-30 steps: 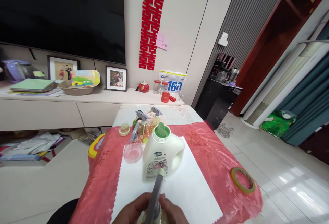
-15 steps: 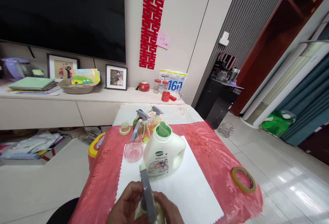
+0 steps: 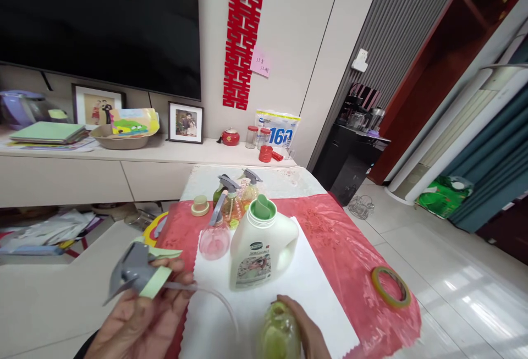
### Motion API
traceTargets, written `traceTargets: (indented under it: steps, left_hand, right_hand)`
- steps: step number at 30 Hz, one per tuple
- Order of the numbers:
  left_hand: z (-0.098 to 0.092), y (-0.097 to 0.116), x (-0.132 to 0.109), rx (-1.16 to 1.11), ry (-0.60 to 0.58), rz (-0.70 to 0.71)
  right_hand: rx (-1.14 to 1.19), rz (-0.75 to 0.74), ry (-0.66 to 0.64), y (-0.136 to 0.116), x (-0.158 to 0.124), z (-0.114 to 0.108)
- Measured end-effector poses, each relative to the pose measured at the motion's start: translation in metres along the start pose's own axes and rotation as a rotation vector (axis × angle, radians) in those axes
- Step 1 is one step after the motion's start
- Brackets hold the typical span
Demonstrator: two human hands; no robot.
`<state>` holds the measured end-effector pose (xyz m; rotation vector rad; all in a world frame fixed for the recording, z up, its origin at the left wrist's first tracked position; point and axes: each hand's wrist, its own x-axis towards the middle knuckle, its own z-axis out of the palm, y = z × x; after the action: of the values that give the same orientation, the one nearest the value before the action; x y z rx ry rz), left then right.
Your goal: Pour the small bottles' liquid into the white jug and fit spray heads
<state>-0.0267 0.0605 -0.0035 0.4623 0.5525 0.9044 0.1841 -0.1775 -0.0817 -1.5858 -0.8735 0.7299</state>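
From my head, the single view faces forward and down across the bench [image 3: 342,249], past its far edge to the wall [image 3: 297,29]. The lower border cuts the bench's near end; my left grip [image 3: 154,312] and right grip [image 3: 304,325] show closest to the lens.

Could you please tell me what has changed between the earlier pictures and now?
The trigger sprayer head is off the green bottle: the left hand has carried it left, its tube dangling, and let go of the bottle. The right hand holds the bottle, now open and farther right. The detergent jug, pink spray bottle and tape roll stayed put.
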Motion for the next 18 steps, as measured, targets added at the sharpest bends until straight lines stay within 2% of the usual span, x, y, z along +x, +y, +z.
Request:
traceTargets:
  steps: [4, 7, 12, 15, 18]
  left_hand:
    - [0.006, -0.028, 0.005, 0.107, 0.012, -0.134]
    - [0.005, -0.058, 0.005, 0.141, -0.058, -0.163]
    - [-0.011, -0.089, 0.005, 0.158, -0.105, -0.181]
    - [-0.020, -0.093, 0.008, 0.123, -0.092, -0.185]
    - [-0.024, -0.092, 0.010, 0.095, -0.118, -0.210]
  right_hand:
    - [0.096, 0.044, 0.128, -0.028, -0.010, -0.024]
    - [0.075, 0.031, 0.286, -0.061, -0.007, -0.040]
    - [-0.344, -0.092, 0.435, -0.113, 0.020, -0.073]
    - [-0.639, -0.189, 0.487, -0.139, 0.040, -0.085]
    - [-0.837, -0.324, 0.490, -0.162, 0.059, -0.087]
